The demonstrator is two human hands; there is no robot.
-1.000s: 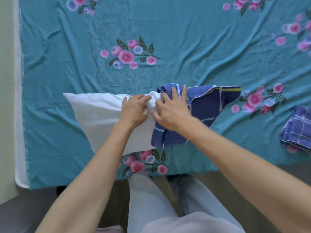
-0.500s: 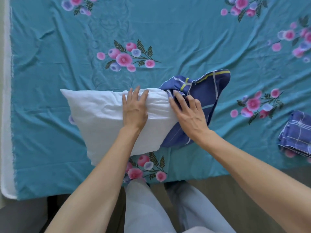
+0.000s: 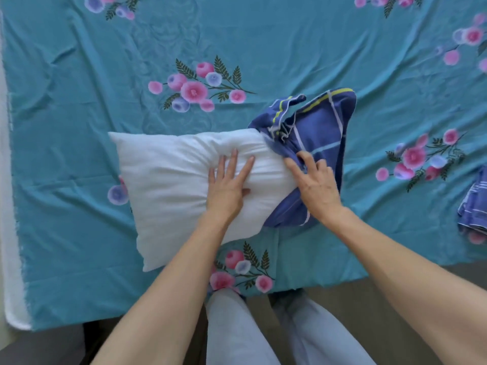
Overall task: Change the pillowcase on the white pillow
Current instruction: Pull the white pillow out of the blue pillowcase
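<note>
One pillow (image 3: 171, 185) lies long axis left-right on the bed (image 3: 290, 48), its right end in one blue case (image 3: 316, 143), so I've got left hand (image 3: 228, 188) flat, fingers straight, pressing mid-pillow, right hand (image 3: 316, 185) nearer the case edge, fingers curled gripping it; one folded case (image 3: 474, 206) far right.
</note>
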